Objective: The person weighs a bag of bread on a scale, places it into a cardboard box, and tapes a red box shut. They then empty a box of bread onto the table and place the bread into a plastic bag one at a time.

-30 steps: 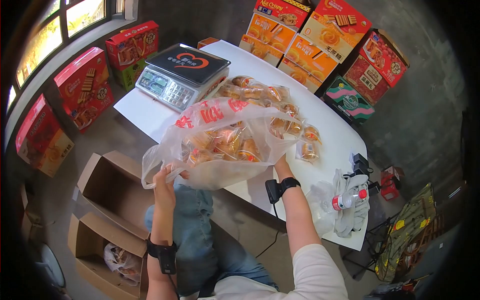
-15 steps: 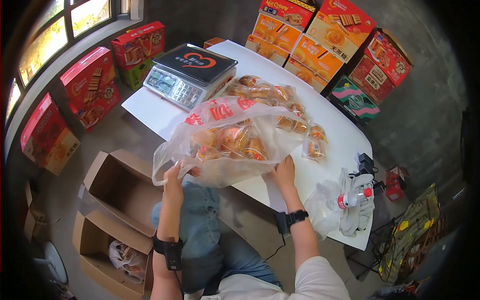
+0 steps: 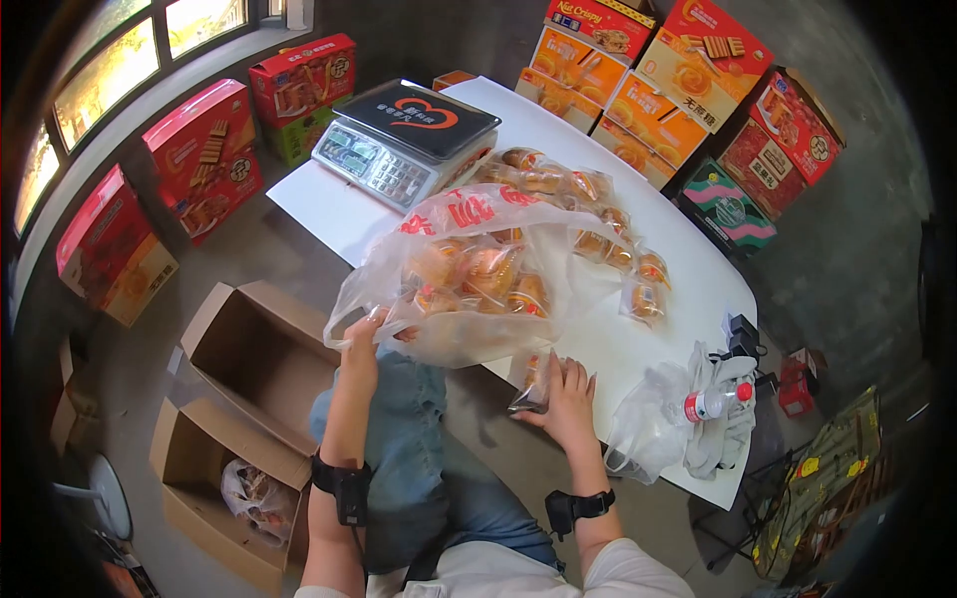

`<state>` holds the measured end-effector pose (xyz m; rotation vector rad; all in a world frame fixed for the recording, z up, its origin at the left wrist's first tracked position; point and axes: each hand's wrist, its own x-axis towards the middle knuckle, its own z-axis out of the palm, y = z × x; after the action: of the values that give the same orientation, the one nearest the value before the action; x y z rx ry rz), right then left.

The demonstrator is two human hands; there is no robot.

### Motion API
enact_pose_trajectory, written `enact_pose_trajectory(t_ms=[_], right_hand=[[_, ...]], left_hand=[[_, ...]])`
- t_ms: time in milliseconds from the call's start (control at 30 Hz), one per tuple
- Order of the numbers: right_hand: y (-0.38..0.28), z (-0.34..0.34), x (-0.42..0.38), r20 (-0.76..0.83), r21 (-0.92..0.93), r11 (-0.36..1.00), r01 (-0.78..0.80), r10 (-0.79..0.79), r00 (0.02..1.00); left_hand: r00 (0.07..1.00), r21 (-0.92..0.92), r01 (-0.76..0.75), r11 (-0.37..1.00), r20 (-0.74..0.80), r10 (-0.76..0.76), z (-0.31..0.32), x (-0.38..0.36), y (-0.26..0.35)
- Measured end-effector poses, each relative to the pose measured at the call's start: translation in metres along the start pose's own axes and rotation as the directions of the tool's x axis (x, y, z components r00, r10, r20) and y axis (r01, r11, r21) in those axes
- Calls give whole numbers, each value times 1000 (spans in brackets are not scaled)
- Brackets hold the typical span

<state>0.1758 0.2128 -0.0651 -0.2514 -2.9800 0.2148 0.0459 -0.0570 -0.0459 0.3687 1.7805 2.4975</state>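
Note:
My left hand (image 3: 365, 344) is closed on the handle side of a translucent plastic bag (image 3: 464, 344) with red print. Several buns (image 3: 488, 274) in clear wrappers show inside the bag, which rests at the table's near edge. Just right of the bag, my right hand (image 3: 570, 401) has its thumb and fingers around a single wrapped bun (image 3: 533, 384) at that edge; the hand partly covers it. More wrapped buns (image 3: 590, 244) lie on the table behind the bag, with a few reaching to its right.
A digital scale (image 3: 404, 140) stands at the back left of the white table (image 3: 698, 289). A plastic bottle (image 3: 713, 402) lies on crumpled bags at the right. Open cardboard boxes (image 3: 234, 389) sit on the floor at left; printed cartons (image 3: 688, 60) are stacked behind.
My right hand has let go of the bag's right rim, moved down and closed around a wrapped bun. My left hand keeps hold of the bag. The whole view has shifted slightly.

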Motion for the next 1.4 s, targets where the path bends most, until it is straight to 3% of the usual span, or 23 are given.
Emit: enact_pose_trajectory(t_ms=[200,267,300,333,367,400,467,500,567,600,700,900,1200,1400], right_hand=[[-7,-6,-5,84,-30,999,20,-18,996],[-14,-16,-9,111,203,979,31,-54,992],[-21,-23,-13,115,204,978,35,-59,992],[-29,-32,-18,191,547,834,-74,-38,981],[-34,-35,-21,272,799,568,-200,-45,961],[-33,-33,-22,279,799,565,-204,-47,959],[-32,-27,-19,158,981,-63,-183,-280,947],[-38,-32,-17,159,981,-66,-184,-281,946],[-59,-46,-13,81,838,-506,-204,-255,963],[-64,-46,-9,83,837,-506,-206,-255,963],[-76,-46,-3,58,850,-520,-80,-58,997],[-78,-44,-3,65,823,-548,-149,-170,983],[-67,-39,-14,90,779,-606,-159,-143,986],[-69,-50,-11,168,797,-557,-234,-168,971]], left_hand=[[999,-26,-16,1000,30,16,0,-2,5],[1000,4,-8,1000,-7,8,-1,-3,2],[1000,6,-7,1000,-13,7,-2,-4,3],[1000,10,-11,1000,-5,11,-2,-4,4],[1000,14,-13,1000,3,13,-2,-4,5],[1000,17,-8,1000,-1,8,-2,-4,5],[1000,60,-10,998,-7,10,-4,-5,6],[1000,63,-9,998,-8,9,-6,-5,5],[999,47,20,999,-27,-19,-9,-6,1],[999,47,22,999,-28,-21,-8,-6,2],[998,72,39,997,-60,-35,-10,-7,3],[998,74,24,997,-61,-19,-14,-6,9],[999,18,28,999,-42,-27,-14,-6,13],[998,-8,60,998,-18,-60,-7,-7,17]])
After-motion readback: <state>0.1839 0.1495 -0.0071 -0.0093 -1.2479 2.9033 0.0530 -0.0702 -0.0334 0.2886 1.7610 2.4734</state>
